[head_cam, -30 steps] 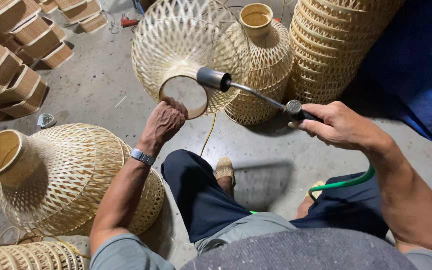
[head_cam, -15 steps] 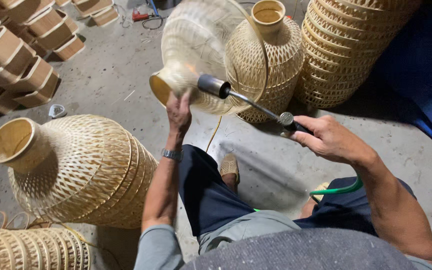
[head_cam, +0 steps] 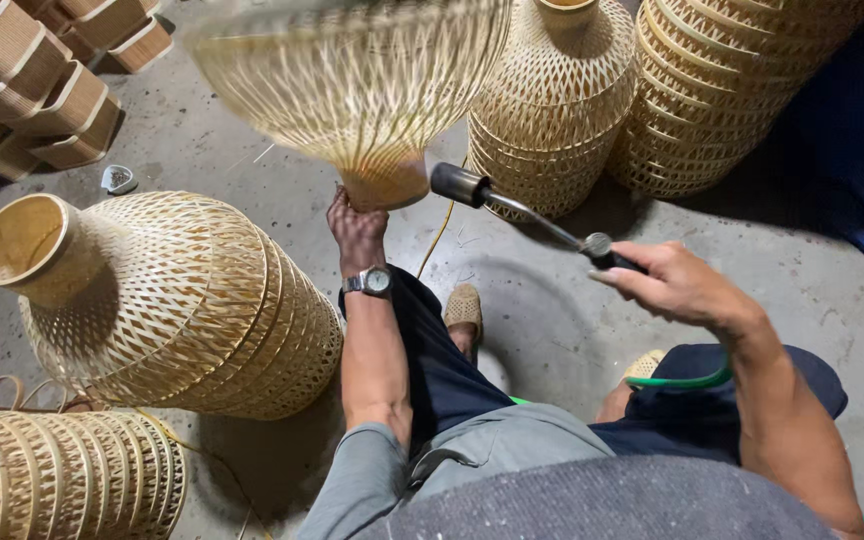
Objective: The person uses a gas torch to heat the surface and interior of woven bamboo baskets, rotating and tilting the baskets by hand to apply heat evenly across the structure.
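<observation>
My left hand (head_cam: 357,228) grips the narrow neck of a woven bamboo lampshade (head_cam: 352,80), lifted off the floor with its wide end away from me and blurred by motion. My right hand (head_cam: 674,283) holds the handle of a metal gas torch (head_cam: 512,205). The torch's dark nozzle points at the shade's neck, a short gap from it. A green hose (head_cam: 682,381) runs from under my right wrist across my lap. A watch sits on my left wrist.
A large woven shade (head_cam: 167,300) lies on its side at my left, another (head_cam: 62,480) at the bottom left. Two more woven shades (head_cam: 552,110) and a stack (head_cam: 722,90) stand ahead. Wooden boxes (head_cam: 32,90) are piled at top left. My feet rest on grey concrete.
My left hand has turned and raised the shade, so its neck now points down toward me instead of showing its open mouth. The torch stayed close to the neck.
</observation>
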